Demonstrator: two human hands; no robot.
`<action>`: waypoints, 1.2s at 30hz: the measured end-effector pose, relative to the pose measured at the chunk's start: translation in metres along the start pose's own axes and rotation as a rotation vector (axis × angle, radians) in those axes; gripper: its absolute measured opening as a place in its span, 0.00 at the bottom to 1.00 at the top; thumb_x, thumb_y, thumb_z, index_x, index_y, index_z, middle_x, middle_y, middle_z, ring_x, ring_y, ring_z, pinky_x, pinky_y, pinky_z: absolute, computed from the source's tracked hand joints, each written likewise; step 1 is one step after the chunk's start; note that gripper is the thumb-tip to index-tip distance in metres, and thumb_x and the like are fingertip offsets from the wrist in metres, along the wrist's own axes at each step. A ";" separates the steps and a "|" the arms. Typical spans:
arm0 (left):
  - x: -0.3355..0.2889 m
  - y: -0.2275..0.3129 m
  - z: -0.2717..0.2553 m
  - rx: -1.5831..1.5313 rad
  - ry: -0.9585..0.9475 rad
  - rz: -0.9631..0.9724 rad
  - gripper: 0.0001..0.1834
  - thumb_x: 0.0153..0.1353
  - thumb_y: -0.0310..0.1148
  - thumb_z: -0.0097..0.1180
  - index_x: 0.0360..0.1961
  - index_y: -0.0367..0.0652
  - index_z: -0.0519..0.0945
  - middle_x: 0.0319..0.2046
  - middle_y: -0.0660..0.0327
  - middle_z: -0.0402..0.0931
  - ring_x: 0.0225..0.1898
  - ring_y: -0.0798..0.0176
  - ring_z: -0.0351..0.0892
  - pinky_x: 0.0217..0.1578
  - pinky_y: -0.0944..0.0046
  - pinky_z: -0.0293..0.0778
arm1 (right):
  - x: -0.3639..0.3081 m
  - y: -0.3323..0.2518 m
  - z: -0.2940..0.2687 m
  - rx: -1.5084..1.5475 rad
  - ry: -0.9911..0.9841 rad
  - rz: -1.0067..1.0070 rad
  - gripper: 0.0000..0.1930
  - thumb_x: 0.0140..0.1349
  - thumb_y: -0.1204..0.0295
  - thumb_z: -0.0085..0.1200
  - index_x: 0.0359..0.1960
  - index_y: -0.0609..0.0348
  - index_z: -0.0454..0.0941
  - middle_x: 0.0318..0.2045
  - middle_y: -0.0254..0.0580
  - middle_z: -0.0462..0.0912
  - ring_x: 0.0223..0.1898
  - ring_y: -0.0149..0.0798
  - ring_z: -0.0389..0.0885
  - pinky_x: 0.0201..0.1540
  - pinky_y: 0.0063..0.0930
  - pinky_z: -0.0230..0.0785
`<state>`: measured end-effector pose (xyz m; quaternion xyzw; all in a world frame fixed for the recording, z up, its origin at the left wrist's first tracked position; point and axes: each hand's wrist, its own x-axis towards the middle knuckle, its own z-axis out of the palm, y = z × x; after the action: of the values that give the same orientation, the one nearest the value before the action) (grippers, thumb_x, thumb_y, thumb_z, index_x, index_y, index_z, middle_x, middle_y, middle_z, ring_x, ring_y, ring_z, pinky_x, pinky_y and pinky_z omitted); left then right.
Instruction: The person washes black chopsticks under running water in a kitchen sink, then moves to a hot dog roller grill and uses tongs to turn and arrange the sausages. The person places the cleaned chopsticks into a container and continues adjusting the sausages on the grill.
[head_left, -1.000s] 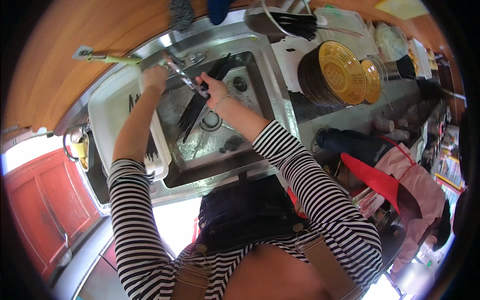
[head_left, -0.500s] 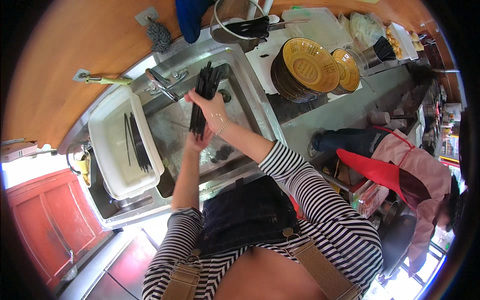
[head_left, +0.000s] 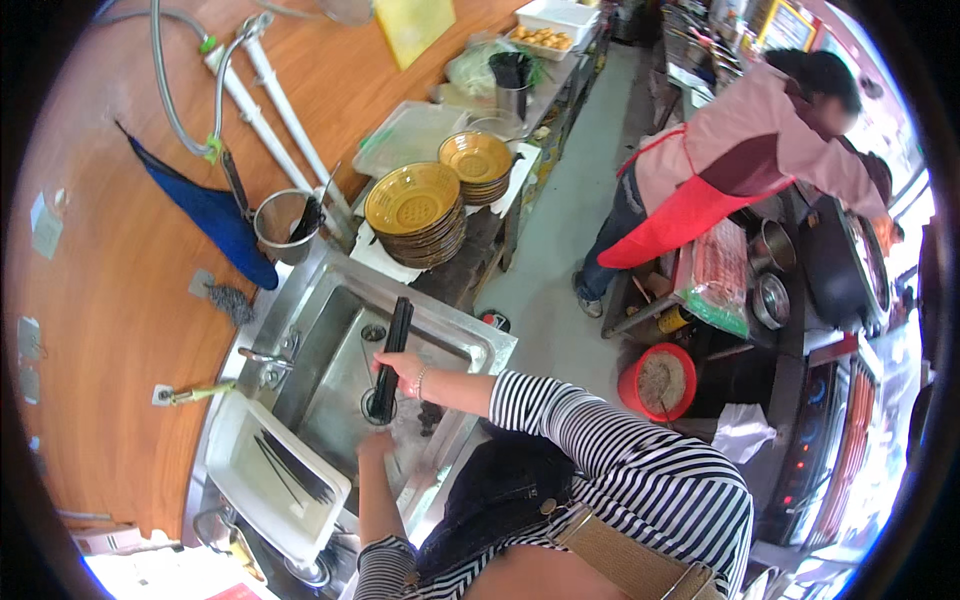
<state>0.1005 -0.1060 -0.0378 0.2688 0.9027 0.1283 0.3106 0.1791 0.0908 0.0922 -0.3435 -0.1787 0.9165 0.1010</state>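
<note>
Two hands work over the steel sink point(head_left: 330, 340). Right hand point(head_left: 403, 367) has its grip clamped on a bundle of black chopsticks point(head_left: 390, 360), held together approx. upright over the drain, lower ends down in the basin, upper ends pointing toward the bowls. Left hand point(head_left: 375, 447) is lower, at the near side of the basin, just under the bundle; it is partly blurred, so I cannot tell if the fingers are apart or together, and I see nothing held in it.

Judging from this, the washing is partly done: several black chopsticks already lie in the white tray point(head_left: 240, 480) left of the sink, separate from the bundle, while the bundle in the right hand is not yet put there. So the bigger part seems left, i.e. this bundle must go to the tray.

Nearby: faucet point(head_left: 265, 358) at the wall side, stacks of yellow bowls point(head_left: 415, 212) on the table behind the sink, metal cup w/ utensils point(head_left: 283, 225), blue cloth point(head_left: 205, 215) on the wooden wall. Another person in red apron point(head_left: 690, 215) works well apart, at the other side of the aisle.
</note>
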 end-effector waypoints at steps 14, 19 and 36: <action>-0.141 0.183 -0.047 0.333 0.699 0.334 0.26 0.57 0.40 0.53 0.54 0.38 0.68 0.37 0.46 0.78 0.43 0.42 0.76 0.43 0.52 0.71 | -0.021 0.027 -0.028 0.230 -0.018 -0.139 0.07 0.51 0.74 0.57 0.18 0.55 0.74 0.18 0.35 0.74 0.22 0.34 0.72 0.26 0.32 0.64; -0.121 0.175 -0.062 0.089 0.512 0.165 0.23 0.57 0.45 0.54 0.41 0.33 0.73 0.32 0.41 0.77 0.35 0.36 0.76 0.35 0.44 0.71 | -0.057 -0.001 -0.026 -0.107 -0.281 -0.057 0.22 0.54 0.53 0.61 0.42 0.56 0.74 0.39 0.41 0.75 0.42 0.36 0.72 0.45 0.34 0.64; -0.061 0.310 -0.150 0.355 0.440 0.196 0.15 0.54 0.39 0.58 0.32 0.36 0.76 0.29 0.43 0.77 0.34 0.39 0.76 0.34 0.46 0.70 | -0.187 -0.164 -0.531 -1.831 0.357 0.228 0.23 0.58 0.49 0.48 0.37 0.56 0.81 0.32 0.49 0.82 0.36 0.52 0.80 0.40 0.44 0.71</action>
<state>0.1724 0.1044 0.2315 0.3703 0.9265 0.0530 0.0417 0.6819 0.3206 -0.1035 -0.4402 -0.7772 0.3573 -0.2731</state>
